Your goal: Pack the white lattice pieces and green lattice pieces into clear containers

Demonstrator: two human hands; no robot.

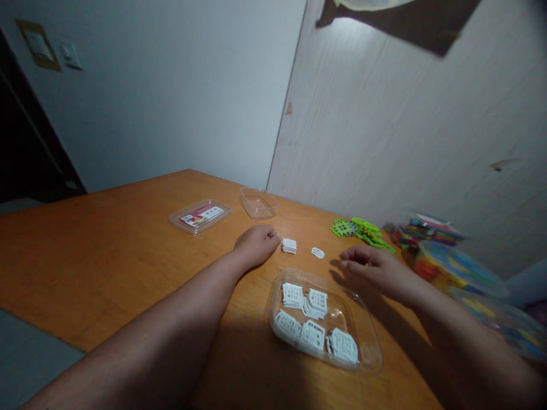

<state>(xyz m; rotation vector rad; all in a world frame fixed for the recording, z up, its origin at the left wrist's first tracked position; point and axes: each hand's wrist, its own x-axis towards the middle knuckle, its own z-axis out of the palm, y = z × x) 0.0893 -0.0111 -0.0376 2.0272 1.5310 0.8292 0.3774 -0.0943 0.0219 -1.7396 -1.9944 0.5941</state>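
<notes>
- Bare left hand [258, 245] rests by the table with fingers curled inward, just beside a short stack of white, openwork flat pieces [289, 246]; whether it grips anything cannot be told.
- Bare right hand [376, 269] is loosely open, fingers bent and thumb apart, near a single white, perforated flat piece [317, 252].
- Leftmost, a dark opening borders a pale, smooth wall [183, 91] bearing a white switch plate [70, 55].
- Orange-brown wooden table [128, 239] carries a clear plastic lid with a red-and-white label [200, 216], then a clear plastic box [258, 204].
- Behind, a pale wood-grain panel [384, 125] meets the wall; bright green lattice pieces [363, 230] lie before it, with blurred, colourful tubs [461, 265] farther right.
- Clear, rounded-corner plastic tray [370, 324] between the forearms holds five white stacks [311, 335], slightly fanned: two in the far row, three in the near.
</notes>
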